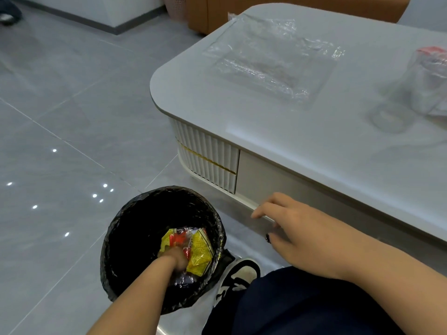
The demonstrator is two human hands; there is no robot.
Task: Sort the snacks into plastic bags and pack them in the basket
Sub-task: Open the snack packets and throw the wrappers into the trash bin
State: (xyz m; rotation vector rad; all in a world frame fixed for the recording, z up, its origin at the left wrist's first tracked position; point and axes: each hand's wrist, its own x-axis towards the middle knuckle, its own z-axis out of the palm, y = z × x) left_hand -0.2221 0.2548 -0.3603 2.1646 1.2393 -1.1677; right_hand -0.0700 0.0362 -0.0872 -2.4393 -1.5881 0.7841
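A round basket (pixel 135 211) lined with a black bag stands on the floor at the lower left. Inside it lies a clear plastic bag of yellow and red snack packets (pixel 198 252). My left hand (pixel 177 258) reaches down into the basket and its fingers are on that bag; whether they grip it is hidden. My right hand (pixel 292 234) hovers with relaxed fingers beside the table's lower edge and holds nothing. Flat clear plastic bags (pixel 271 59) lie on the white table (pixel 278 131). Another clear bag with red-topped contents (pixel 428 76) stands at the table's right edge.
The grey tiled floor (pixel 60 117) stretches to the left. My knee in dark trousers and a black-and-white shoe (pixel 239 274) are right of the basket. An orange-brown piece of furniture (pixel 217 13) stands behind the table.
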